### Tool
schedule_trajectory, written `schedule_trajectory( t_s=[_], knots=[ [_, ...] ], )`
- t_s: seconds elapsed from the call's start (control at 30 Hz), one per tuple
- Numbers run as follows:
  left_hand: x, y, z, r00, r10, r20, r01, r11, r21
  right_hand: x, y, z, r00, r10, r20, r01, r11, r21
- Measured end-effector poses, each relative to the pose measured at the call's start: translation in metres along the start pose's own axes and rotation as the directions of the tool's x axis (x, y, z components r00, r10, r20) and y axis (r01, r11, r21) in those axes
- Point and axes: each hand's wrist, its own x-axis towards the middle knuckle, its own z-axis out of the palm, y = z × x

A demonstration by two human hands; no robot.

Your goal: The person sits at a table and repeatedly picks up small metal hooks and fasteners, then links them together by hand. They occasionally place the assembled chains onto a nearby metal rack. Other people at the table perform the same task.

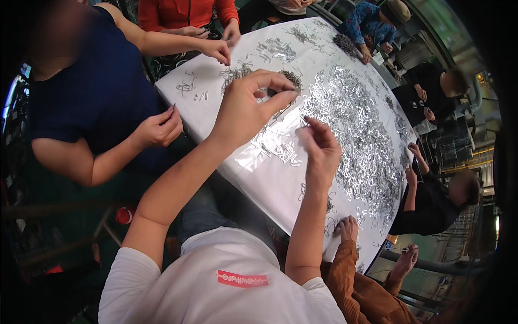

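Raised over the near part of the white table (pixel 253 186), my left hand (pixel 252 105) has its thumb and forefinger pinched together. Whatever sits at the fingertips is too small to make out. My right hand (pixel 322 154) is up to the right of it, fingers curled in toward the thumb. The thumb is smeared by motion, and any small piece there cannot be made out. Below and between my hands, several shiny bent-wire metal pieces (pixel 275 148) lie on a clear plastic sheet or bag (pixel 247 162). A large spread of similar silvery metal pieces (pixel 350 129) covers the table beyond my right hand.
At my left stands a person in a dark blue top (pixel 91 97), hands near the table corner. A brown corduroy sleeve (pixel 345 270) reaches in at my right. Others work along the far edges, including one in red (pixel 178 19). Smaller piles of pieces (pixel 275 48) lie toward the back.
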Motion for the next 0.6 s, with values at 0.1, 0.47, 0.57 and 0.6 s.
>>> schedule_trajectory(
  t_s=[0.1, 0.47, 0.57, 0.6],
  knots=[
    [-0.006, 0.001, -0.001, 0.999, 0.029, -0.023, -0.028, 0.999, 0.018, 0.012, -0.036, 0.016, 0.992, -0.126, 0.014, 0.126, 0.992, -0.014],
    [-0.023, 0.008, 0.001, 0.993, 0.113, -0.037, -0.109, 0.99, 0.093, 0.014, -0.056, 0.041, 0.985, -0.171, 0.004, 0.171, 0.981, -0.091],
    [-0.022, 0.008, 0.001, 0.989, 0.139, -0.055, -0.13, 0.982, 0.136, 0.013, -0.052, 0.043, 0.98, -0.195, -0.026, 0.19, 0.971, -0.146],
    [-0.021, 0.007, 0.002, 0.987, 0.149, -0.058, -0.14, 0.98, 0.138, 0.013, -0.05, 0.045, 0.975, -0.218, -0.046, 0.208, 0.963, -0.169]
  ],
)
